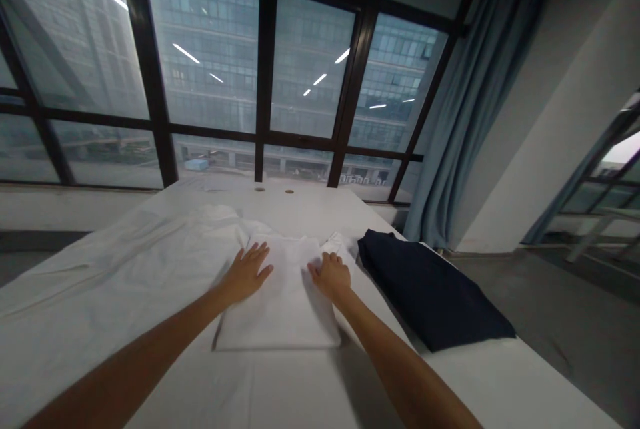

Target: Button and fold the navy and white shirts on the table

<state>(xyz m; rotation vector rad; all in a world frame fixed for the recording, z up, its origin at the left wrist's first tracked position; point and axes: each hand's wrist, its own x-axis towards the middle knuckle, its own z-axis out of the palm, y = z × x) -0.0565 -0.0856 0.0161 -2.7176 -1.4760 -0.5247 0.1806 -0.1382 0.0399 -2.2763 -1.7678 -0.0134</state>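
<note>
A folded white shirt (285, 309) lies in front of me on the white table, its near edge straight and its upper right part crumpled. My left hand (247, 272) rests flat on its upper left side, fingers spread. At the upper right edge, my right hand (331, 276) has its fingers curled together against a bunched piece of the white cloth (336, 241); the fingertips are partly hidden. More white fabric (125, 276) is spread with wrinkles to the left of the folded shirt.
A dark navy folded garment (430, 289) lies on the right side of the table (310, 206), near its edge. Two small round holes show at the far end. Beyond stand large dark-framed windows (310, 69), a blue curtain (450, 129) and a white pillar (540, 116).
</note>
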